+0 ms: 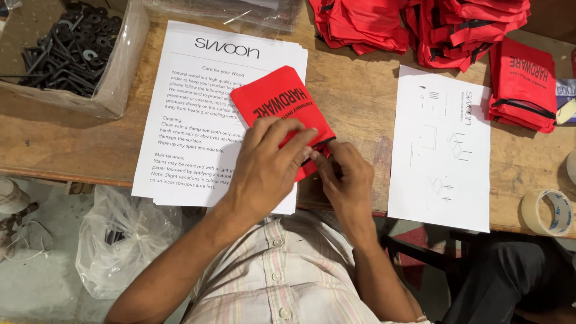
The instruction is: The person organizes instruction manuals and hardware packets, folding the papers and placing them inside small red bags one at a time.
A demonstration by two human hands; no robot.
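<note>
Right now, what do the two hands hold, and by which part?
Both hold the red pouch: the left hand lies over its lower half, the right hand pinches the zipper end at its lower corner.

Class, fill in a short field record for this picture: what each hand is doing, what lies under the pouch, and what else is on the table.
left hand: left hand on red zip pouch
right hand: right hand pinching the pouch's lower edge by the zip
under pouch: stack of printed sheets
right of hands: diagram sheet
far edge: piles of red pouches
top left: box of black metal parts
right edge: tape roll
</note>
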